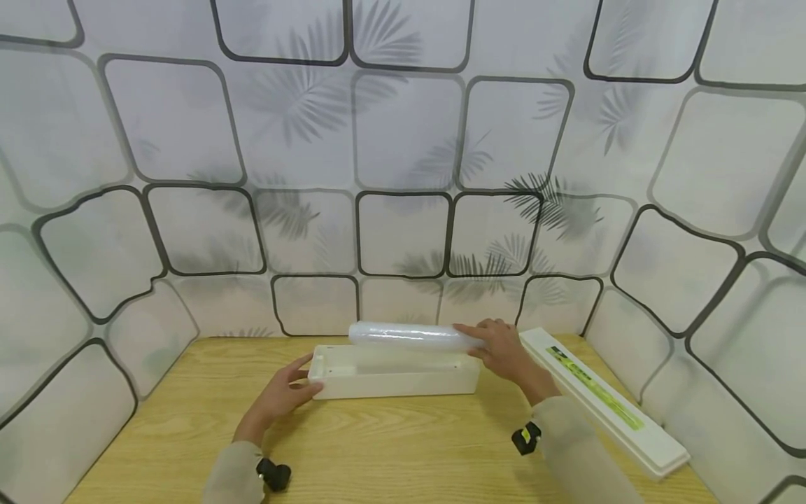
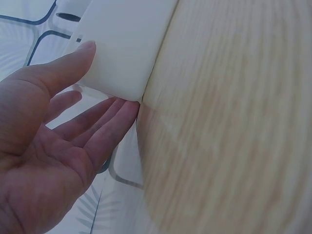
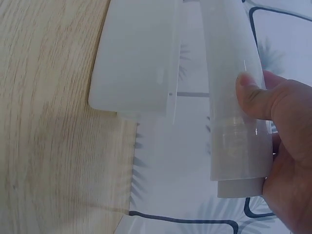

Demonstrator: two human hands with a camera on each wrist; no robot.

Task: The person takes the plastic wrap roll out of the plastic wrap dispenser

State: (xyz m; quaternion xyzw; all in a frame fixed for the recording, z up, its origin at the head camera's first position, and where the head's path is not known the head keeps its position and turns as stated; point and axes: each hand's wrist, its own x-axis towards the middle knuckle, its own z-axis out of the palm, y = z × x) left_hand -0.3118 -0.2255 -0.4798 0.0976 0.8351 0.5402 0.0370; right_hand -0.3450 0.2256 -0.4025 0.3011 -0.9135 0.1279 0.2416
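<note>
A roll of cling film [image 1: 409,334] is held at its right end by my right hand [image 1: 502,348]. The roll lies sideways above the back part of a long white box [image 1: 397,386], which stands on the table without its lid. In the right wrist view, my thumb lies along the roll and the pale core [image 3: 240,188] sticks out of its end. My left hand [image 1: 280,394] holds the box's left end, thumb on the front corner and fingers against the end. In the left wrist view those fingertips [image 2: 127,108] touch its lower edge.
The long white lid [image 1: 601,399] with a green and yellow label lies slantwise on the right of the wood-grain table [image 1: 390,455]. A patterned cloth [image 1: 403,231] with dark outlines and leaves stands around the back and sides.
</note>
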